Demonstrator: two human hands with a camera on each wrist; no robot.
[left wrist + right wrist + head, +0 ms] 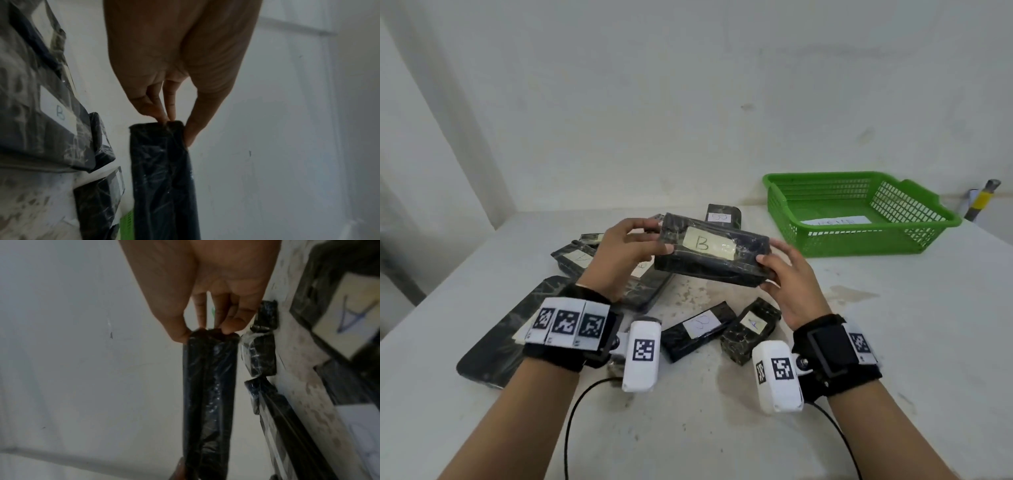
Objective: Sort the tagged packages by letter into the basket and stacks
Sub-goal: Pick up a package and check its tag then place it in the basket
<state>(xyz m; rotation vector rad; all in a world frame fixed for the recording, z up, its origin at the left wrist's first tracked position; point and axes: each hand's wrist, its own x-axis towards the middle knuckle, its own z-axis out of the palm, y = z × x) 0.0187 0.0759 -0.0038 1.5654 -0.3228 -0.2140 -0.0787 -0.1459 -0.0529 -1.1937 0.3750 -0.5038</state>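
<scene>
Item: black wrapped package (711, 254), pale tag marked "B", held in the air above the middle of the white surface (893, 342), tilted, its right end lower.
Left hand (625, 250): fingers and thumb pinch the package's left end (the left wrist view shows fingertips (162, 116) on the end face and the thumb along its side).
Right hand (789, 284): fingers curl round the package's right end.
Loose packages on the surface below and behind: one tagged "A" (751, 330) toward the near edge, just beside another with an unclear tag (697, 330); a large flat package (513, 329) near the left edge; several more in a heap (585, 253) under the left hand.
Green basket (859, 240): toward the far right corner, a paper slip (835, 222) inside (writing unreadable).
</scene>
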